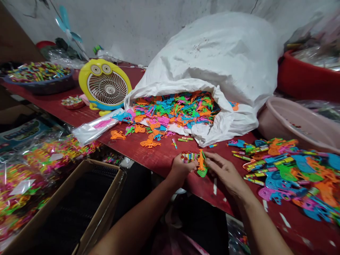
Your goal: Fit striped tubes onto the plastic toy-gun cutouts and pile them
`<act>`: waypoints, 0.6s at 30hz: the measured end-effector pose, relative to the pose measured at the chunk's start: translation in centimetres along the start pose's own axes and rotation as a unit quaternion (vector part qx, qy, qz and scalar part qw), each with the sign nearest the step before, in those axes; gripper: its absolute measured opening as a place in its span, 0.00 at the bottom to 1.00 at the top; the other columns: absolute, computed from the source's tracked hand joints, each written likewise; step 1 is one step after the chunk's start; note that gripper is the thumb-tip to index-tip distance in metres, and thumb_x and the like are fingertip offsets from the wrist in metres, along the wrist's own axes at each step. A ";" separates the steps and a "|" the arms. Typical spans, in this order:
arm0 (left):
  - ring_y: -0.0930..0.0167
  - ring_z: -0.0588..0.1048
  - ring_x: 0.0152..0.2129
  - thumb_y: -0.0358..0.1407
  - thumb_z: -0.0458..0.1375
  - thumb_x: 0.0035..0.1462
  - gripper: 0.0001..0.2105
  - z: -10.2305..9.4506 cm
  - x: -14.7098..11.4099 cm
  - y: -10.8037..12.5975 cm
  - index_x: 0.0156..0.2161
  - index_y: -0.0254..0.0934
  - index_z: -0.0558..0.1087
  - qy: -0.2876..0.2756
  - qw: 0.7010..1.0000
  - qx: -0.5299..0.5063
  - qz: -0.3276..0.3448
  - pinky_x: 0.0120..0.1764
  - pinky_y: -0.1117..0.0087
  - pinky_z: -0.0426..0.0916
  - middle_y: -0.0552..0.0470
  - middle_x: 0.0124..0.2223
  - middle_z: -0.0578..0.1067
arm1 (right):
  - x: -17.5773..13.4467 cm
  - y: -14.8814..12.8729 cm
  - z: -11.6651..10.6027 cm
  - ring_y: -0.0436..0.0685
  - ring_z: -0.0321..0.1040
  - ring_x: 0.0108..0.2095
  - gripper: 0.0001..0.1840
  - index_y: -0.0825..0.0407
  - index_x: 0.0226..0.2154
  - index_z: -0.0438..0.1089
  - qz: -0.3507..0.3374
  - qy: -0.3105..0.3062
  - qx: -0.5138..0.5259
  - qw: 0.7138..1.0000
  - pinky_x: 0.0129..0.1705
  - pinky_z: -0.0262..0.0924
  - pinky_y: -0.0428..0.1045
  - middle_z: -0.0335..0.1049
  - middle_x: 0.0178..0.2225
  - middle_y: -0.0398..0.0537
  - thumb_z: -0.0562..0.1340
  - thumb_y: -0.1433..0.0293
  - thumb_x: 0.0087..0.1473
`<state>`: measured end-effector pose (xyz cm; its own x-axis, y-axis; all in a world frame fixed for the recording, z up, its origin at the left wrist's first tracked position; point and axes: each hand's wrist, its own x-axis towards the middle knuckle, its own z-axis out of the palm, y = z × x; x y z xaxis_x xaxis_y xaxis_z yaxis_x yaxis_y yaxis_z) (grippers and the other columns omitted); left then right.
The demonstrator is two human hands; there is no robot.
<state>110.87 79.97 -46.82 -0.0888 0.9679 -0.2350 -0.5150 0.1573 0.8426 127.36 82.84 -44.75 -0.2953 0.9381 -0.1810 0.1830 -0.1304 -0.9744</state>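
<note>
My left hand [182,167] is closed round a bunch of small striped tubes [189,156] with coloured ends. Its thumb reaches the side of an orange plastic toy [201,161] with a green perforated piece [202,173] below it. From the right, my right hand [221,169] pinches these plastic toys near their upper end. Both hands are just above the front edge of the red table [156,159]. A few loose striped tubes [185,139] lie beyond them. Orange toys [150,142] are scattered to the left, before the open white sack [212,53].
Bright plastic toys [172,109] fill the sack's mouth. Toys paired with tubes [289,170] are heaped at right beside a pink basin [300,120]. At left stand a yellow fan [106,86], a basin of tubes [39,85] and a cardboard box [106,198].
</note>
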 end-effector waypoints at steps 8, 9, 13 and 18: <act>0.78 0.66 0.20 0.36 0.69 0.41 0.15 0.0 0.0 -0.2 0.32 0.31 0.71 -0.014 1.000 0.003 0.011 0.23 0.77 0.58 0.53 0.26 0.72 | -0.8 -0.1 -0.4 0.46 0.61 0.22 0.15 0.50 0.34 0.68 -0.021 0.040 0.027 0.999 0.22 0.58 0.42 0.63 0.26 0.37 0.70 0.60 0.47; 0.78 0.66 0.20 0.37 0.69 0.41 0.15 0.0 0.0 -0.2 0.33 0.31 0.71 -0.015 1.000 0.001 0.010 0.23 0.77 0.57 0.52 0.27 0.73 | -1.0 0.0 0.0 0.46 0.60 0.20 0.17 0.49 0.34 0.67 -0.021 0.076 0.050 0.996 0.20 0.57 0.42 0.61 0.25 0.36 0.71 0.60 0.46; 0.77 0.67 0.21 0.37 0.69 0.41 0.16 0.1 0.0 -0.2 0.33 0.31 0.71 0.003 1.000 0.014 0.015 0.24 0.76 0.59 0.52 0.29 0.73 | -1.9 0.2 2.3 0.48 0.64 0.19 0.28 0.43 0.49 0.64 -0.036 0.110 0.112 0.987 0.21 0.63 0.46 0.64 0.27 0.36 0.71 0.62 0.46; 0.78 0.63 0.18 0.38 0.68 0.40 0.15 -0.3 0.0 -0.3 0.29 0.33 0.68 -0.047 0.999 0.010 0.014 0.23 0.75 0.58 0.57 0.22 0.68 | -2.5 0.2 3.5 0.52 0.68 0.25 0.26 0.49 0.49 0.67 -0.025 -0.004 0.110 0.994 0.29 0.66 0.49 0.69 0.29 0.43 0.69 0.61 0.48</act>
<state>110.74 79.84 -47.18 -0.0224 0.9861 -0.1649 -0.4957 0.1322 0.8583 124.88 79.35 -44.92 -0.3069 0.9426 -0.1315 -0.0415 -0.1513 -0.9876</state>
